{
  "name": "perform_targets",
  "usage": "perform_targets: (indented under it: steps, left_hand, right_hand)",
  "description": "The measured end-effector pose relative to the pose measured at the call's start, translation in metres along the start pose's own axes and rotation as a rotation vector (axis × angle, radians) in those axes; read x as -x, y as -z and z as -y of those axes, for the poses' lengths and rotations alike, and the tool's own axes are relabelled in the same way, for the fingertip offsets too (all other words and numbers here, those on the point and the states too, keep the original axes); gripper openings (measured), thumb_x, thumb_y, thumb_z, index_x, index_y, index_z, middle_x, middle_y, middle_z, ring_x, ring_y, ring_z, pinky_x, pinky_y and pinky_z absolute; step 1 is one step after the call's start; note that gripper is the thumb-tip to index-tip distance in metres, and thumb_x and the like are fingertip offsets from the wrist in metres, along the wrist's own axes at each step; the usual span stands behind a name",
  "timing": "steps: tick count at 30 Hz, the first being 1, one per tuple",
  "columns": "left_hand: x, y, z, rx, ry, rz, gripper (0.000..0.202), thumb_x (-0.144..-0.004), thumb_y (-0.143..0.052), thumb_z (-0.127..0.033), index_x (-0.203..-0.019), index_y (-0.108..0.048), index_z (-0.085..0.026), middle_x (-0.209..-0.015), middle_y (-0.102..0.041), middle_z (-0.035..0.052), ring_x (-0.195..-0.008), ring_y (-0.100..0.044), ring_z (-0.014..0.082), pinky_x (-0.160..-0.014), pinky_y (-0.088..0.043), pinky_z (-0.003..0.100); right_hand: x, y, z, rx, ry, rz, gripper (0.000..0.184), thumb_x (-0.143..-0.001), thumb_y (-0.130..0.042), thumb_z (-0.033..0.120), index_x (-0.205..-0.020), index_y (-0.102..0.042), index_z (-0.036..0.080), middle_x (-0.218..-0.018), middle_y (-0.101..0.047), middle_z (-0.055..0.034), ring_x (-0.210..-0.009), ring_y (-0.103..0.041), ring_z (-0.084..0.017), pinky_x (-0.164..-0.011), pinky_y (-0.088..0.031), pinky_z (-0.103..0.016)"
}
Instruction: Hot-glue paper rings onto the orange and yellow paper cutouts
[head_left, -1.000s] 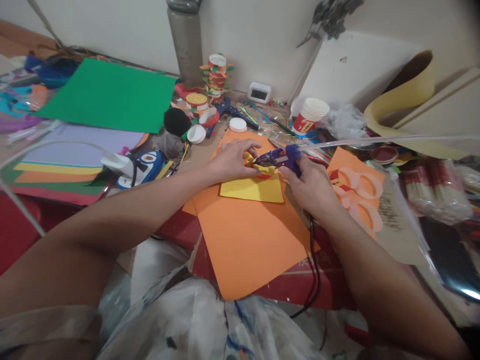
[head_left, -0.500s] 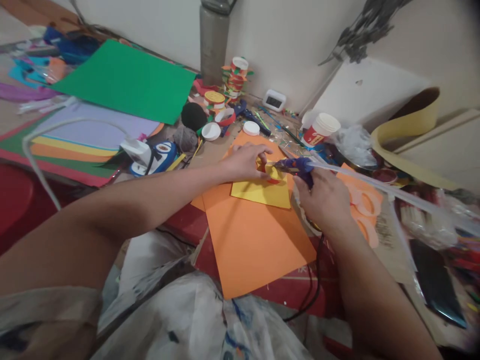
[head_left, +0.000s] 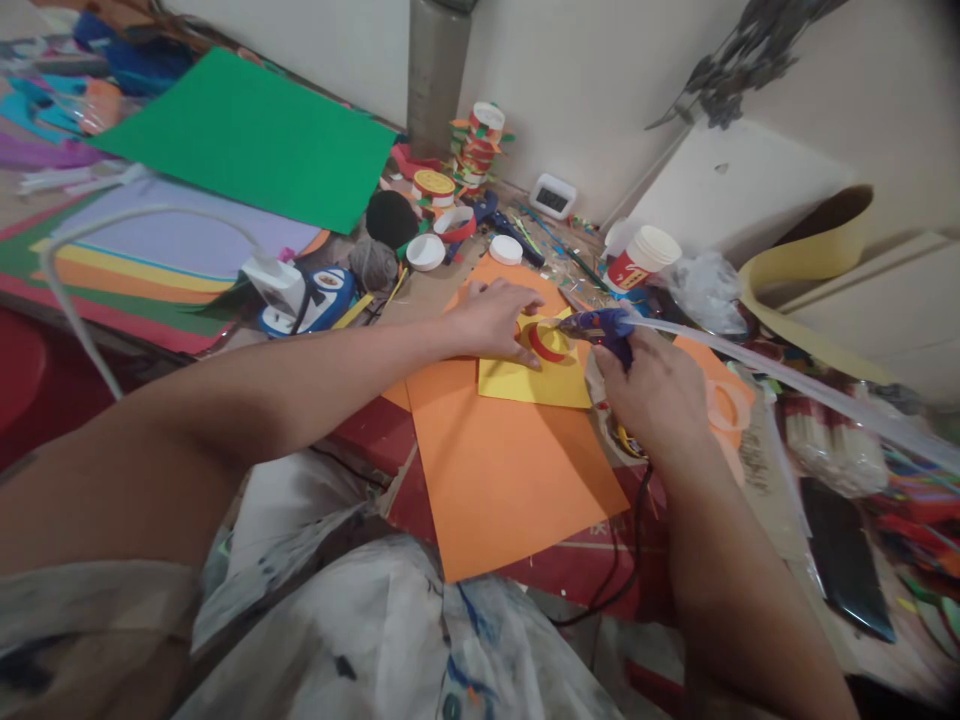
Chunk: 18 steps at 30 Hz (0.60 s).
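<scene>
My right hand point(head_left: 654, 385) grips a blue glue gun point(head_left: 600, 325) with a long clear glue stick point(head_left: 787, 378) trailing to the right; its nozzle points left at a small red and yellow ring piece point(head_left: 546, 340). My left hand point(head_left: 491, 315) presses fingers down on that piece, which lies on a yellow sheet point(head_left: 536, 382). Under it is a large orange sheet point(head_left: 502, 470) on a red surface. The gun's black cord point(head_left: 626, 570) runs down by my right wrist.
A green sheet point(head_left: 255, 135) and stacked coloured papers point(head_left: 150, 260) lie at the left. A paper cup point(head_left: 637, 258), white lids point(head_left: 425, 252), a decorated stack point(head_left: 480, 145), a small clock point(head_left: 552, 195), orange cut rings point(head_left: 726, 405) and a grey pillar point(head_left: 435, 70) crowd the back.
The view has shifted right and down. My left hand flattened onto the piece, the red ring now shows, and the glue gun nozzle has stayed close to it.
</scene>
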<state>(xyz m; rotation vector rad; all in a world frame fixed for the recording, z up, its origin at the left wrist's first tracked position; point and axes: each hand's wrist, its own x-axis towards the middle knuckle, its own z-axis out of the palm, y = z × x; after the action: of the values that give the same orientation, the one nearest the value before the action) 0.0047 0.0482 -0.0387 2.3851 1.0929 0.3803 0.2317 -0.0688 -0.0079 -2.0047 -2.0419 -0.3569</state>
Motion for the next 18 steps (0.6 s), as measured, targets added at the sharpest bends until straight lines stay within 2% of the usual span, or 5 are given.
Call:
perform_targets:
  steps: [4, 7, 12, 15, 18]
  left_hand:
    - [0.006, 0.003, -0.009, -0.072, 0.018, -0.002, 0.089, -0.079, -0.093, -0.06, -0.153, -0.063, -0.02, -0.157, -0.068, 0.015, -0.148, -0.054, 0.0399, -0.118, -0.039, 0.049]
    - [0.013, 0.008, -0.018, -0.135, 0.025, 0.015, 0.089, -0.08, -0.091, -0.066, -0.15, -0.067, -0.016, -0.151, -0.067, 0.0191, -0.142, -0.059, 0.0416, -0.11, -0.046, 0.047]
    - [0.016, 0.032, -0.025, -0.097, 0.128, 0.095, 0.079, -0.087, -0.087, -0.054, -0.154, -0.065, -0.017, -0.148, -0.07, 0.0159, -0.129, -0.069, 0.0319, -0.097, -0.049, 0.034]
    - [0.013, 0.05, -0.025, -0.08, 0.171, 0.141, 0.062, -0.1, -0.073, -0.054, -0.146, -0.073, -0.012, -0.138, -0.078, 0.0144, -0.122, -0.072, 0.029, -0.094, -0.048, 0.032]
    - [0.009, 0.059, -0.023, -0.121, 0.19, 0.154, 0.048, -0.104, -0.069, -0.045, -0.138, -0.079, -0.012, -0.134, -0.082, 0.0146, -0.119, -0.074, 0.0275, -0.09, -0.048, 0.032]
  right_hand:
    - [0.0, 0.007, -0.004, -0.025, 0.01, -0.032, 0.033, -0.103, -0.053, 0.044, -0.107, -0.072, 0.018, -0.103, -0.079, -0.0221, -0.093, -0.071, -0.039, -0.08, -0.05, -0.046]
    - [-0.001, 0.01, -0.007, -0.103, 0.016, -0.044, 0.031, -0.102, -0.054, 0.043, -0.108, -0.072, 0.019, -0.104, -0.079, -0.0202, -0.095, -0.071, -0.037, -0.08, -0.05, -0.044]
    - [-0.003, 0.017, -0.005, -0.163, -0.033, 0.03, 0.028, -0.102, -0.054, 0.042, -0.1, -0.07, 0.02, -0.1, -0.077, -0.0185, -0.094, -0.071, -0.036, -0.079, -0.048, -0.042]
    - [-0.003, 0.017, -0.001, -0.148, -0.04, 0.071, 0.027, -0.101, -0.055, 0.043, -0.099, -0.07, 0.021, -0.098, -0.078, -0.0181, -0.092, -0.072, -0.036, -0.078, -0.048, -0.042]
    - [-0.003, 0.014, 0.001, -0.144, 0.0, 0.064, 0.028, -0.101, -0.055, 0.041, -0.105, -0.072, 0.02, -0.105, -0.08, -0.0195, -0.097, -0.074, -0.037, -0.081, -0.051, -0.043]
